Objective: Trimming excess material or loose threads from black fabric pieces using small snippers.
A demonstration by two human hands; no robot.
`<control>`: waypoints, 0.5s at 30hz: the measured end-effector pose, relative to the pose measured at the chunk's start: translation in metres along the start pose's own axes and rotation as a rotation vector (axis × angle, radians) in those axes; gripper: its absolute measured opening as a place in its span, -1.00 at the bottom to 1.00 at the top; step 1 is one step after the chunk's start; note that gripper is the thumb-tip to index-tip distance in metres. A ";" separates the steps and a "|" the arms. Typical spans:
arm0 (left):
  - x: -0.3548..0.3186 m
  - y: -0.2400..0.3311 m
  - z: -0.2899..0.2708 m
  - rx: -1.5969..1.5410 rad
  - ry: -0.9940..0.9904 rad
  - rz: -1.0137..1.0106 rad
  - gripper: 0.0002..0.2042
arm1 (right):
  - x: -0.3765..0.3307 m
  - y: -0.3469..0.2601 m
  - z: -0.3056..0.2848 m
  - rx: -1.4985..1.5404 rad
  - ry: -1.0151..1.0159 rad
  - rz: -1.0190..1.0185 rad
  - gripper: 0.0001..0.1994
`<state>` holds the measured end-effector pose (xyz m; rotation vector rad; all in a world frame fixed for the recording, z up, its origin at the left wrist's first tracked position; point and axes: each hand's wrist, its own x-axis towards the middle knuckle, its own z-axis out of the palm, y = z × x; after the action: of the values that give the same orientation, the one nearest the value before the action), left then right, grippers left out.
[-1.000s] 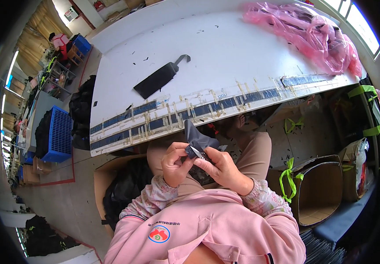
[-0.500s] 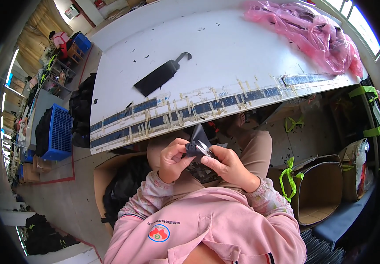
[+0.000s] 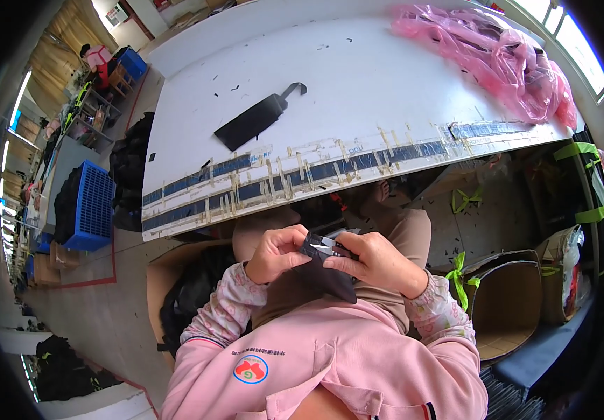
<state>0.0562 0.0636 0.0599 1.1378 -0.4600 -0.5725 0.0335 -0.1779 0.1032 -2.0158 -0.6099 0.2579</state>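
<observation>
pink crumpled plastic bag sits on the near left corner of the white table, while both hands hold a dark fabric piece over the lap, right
Not quite. The head view shows the pink crumpled plastic bag on the white table's far right corner. Left hand and right hand do hold the dark fabric piece over the lap.

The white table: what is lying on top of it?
On the white table lie a flat black piece with a hooked strap, a heap of pink plastic bags at the far right, and small dark scraps. Whatever lies beneath the bags is covered.
</observation>
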 end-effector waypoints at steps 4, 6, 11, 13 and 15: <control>0.002 0.006 0.003 0.032 -0.043 -0.048 -0.89 | 0.001 0.002 0.001 -0.042 0.002 -0.054 -0.58; 0.002 0.005 0.004 0.036 -0.052 -0.042 -0.89 | 0.001 0.002 0.001 -0.042 -0.001 -0.058 -0.58; 0.002 0.002 0.001 0.063 -0.078 -0.028 -0.88 | 0.001 0.001 0.000 -0.026 -0.018 -0.059 -0.58; 0.002 0.003 0.003 0.048 -0.086 -0.038 -0.88 | 0.000 0.002 0.001 -0.025 -0.025 -0.055 -0.59; 0.002 0.002 0.002 0.065 -0.095 -0.025 -0.88 | -0.001 0.003 0.001 -0.023 -0.031 -0.052 -0.59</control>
<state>0.0569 0.0620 0.0627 1.1835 -0.5505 -0.6396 0.0331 -0.1788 0.0998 -2.0183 -0.6863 0.2521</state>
